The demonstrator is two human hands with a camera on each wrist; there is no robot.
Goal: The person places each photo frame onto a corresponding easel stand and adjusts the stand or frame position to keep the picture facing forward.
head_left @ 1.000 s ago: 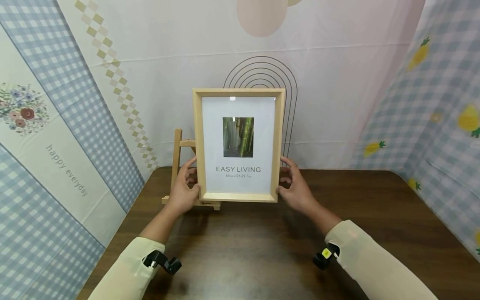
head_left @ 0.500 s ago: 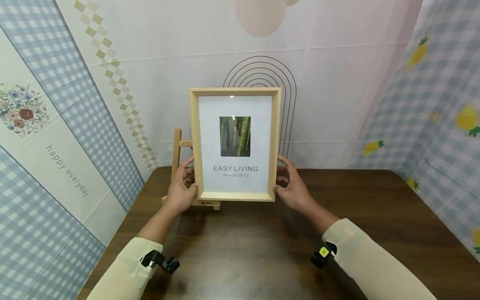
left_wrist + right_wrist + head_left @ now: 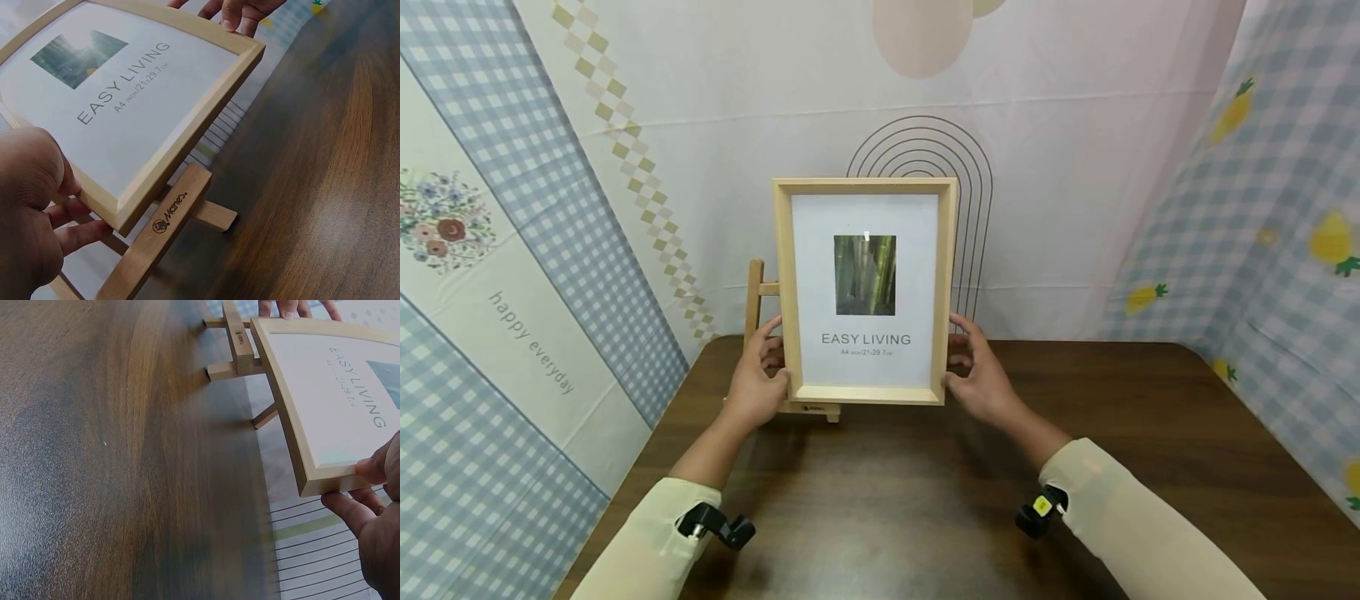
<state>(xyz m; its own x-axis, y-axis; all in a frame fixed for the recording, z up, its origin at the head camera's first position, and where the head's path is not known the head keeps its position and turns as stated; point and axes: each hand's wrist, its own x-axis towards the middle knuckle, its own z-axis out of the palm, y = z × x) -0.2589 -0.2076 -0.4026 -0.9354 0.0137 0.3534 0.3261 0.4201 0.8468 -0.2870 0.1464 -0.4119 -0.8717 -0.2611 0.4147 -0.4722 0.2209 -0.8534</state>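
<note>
Upright between both hands is a light wooden picture frame (image 3: 863,395) with a bamboo picture and the words EASY LIVING. My left hand (image 3: 756,379) grips its left side low down, thumb at the front and fingers behind. On the opposite side my right hand (image 3: 988,379) holds the lower right edge in the same way. Behind the picture frame stands a small wooden easel (image 3: 754,296), mostly hidden by it. In the left wrist view the easel's ledge (image 3: 156,231) lies just below the frame's bottom edge; whether they touch I cannot tell.
The easel stands on a dark brown wooden table (image 3: 880,500). Behind the table hangs a pale cloth (image 3: 1060,208) with arch lines. Checked cloths flank it on the left (image 3: 625,333) and right (image 3: 1262,292).
Both hands have carried the picture frame a little to the left, so that it covers more of the easel. The easel has stayed in place.
</note>
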